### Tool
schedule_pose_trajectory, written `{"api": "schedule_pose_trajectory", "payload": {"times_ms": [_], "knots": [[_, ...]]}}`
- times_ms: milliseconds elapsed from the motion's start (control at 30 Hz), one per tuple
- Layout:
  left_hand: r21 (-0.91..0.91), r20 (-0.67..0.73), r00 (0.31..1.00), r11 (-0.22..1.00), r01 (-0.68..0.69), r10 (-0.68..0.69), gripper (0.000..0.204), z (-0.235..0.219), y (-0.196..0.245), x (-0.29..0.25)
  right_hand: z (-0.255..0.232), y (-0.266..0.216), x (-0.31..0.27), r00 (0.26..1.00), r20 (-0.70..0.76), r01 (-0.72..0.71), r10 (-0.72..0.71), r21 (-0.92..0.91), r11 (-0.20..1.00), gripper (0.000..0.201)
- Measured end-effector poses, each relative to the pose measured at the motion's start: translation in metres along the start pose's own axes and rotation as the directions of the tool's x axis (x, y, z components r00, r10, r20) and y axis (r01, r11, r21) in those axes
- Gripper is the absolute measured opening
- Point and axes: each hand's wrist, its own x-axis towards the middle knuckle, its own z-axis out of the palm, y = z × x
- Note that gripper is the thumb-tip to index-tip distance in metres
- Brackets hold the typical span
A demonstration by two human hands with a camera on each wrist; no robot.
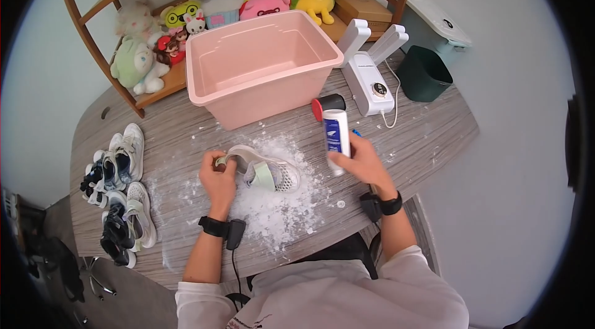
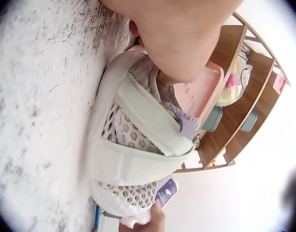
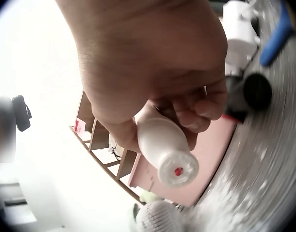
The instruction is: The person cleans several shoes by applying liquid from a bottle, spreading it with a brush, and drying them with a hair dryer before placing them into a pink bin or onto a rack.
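Note:
A small white perforated shoe [image 1: 286,175] with pale green straps rests on the table amid scattered white powder [image 1: 273,214]. Its heel is held by my left hand [image 1: 217,183], fingers hooked at the collar. In the left wrist view the shoe's straps [image 2: 138,162] and a lilac tab [image 2: 186,126] fill the middle. To the right of the shoe, my right hand [image 1: 365,165] grips a white bottle [image 1: 335,126] with a blue label. The right wrist view shows a round bottle end [image 3: 178,169] with a red spot at its centre.
A pink plastic tub [image 1: 266,90] stands behind the shoe, with a black-and-red cylinder [image 1: 328,105] beside it. Farther right are a white two-armed device [image 1: 369,84] and a dark green bin [image 1: 424,75]. Several shoes [image 1: 127,162] line the left side. A wooden shelf [image 1: 162,87] holds plush toys.

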Motion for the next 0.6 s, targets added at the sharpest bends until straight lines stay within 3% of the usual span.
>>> {"api": "schedule_pose_trajectory", "payload": {"times_ms": [67,100,167,267,400,500,600], "knots": [[0.028,0.019,0.999,0.999,-0.046,0.046,0.016,-0.001,-0.001,0.000,-0.022,-0.008,-0.009,0.995,-0.072,-0.086,0.067,-0.302,0.949,0.039],[0.025,0.015,0.999,0.999,-0.043,0.043,0.016,-0.002,0.000,0.000,-0.032,-0.005,-0.012,0.995,-0.069,-0.084,0.066,-0.306,0.948,0.039],[0.103,0.035,0.989,0.984,-0.148,0.145,0.016,-0.003,0.002,0.001,-0.049,0.005,-0.018,0.984,-0.175,-0.100,-0.019,-0.648,0.755,0.040],[0.065,0.030,0.981,0.979,-0.193,0.192,0.017,-0.002,0.003,0.001,-0.072,0.023,-0.023,0.980,-0.193,-0.114,-0.049,-0.744,0.659,0.039],[0.018,0.051,0.986,0.987,-0.157,0.156,0.022,-0.002,0.004,0.002,-0.085,0.040,-0.025,0.977,-0.209,-0.155,-0.036,-0.819,0.553,0.039],[-0.013,0.158,0.978,0.991,-0.136,0.136,0.028,-0.004,0.002,0.003,-0.084,0.042,-0.024,0.965,-0.259,-0.237,0.031,-0.817,0.526,0.038],[0.005,0.190,0.948,0.966,-0.260,0.254,0.028,-0.004,-0.008,0.005,-0.082,0.057,-0.022,0.964,-0.265,-0.215,-0.036,-0.850,0.480,0.041]]}}
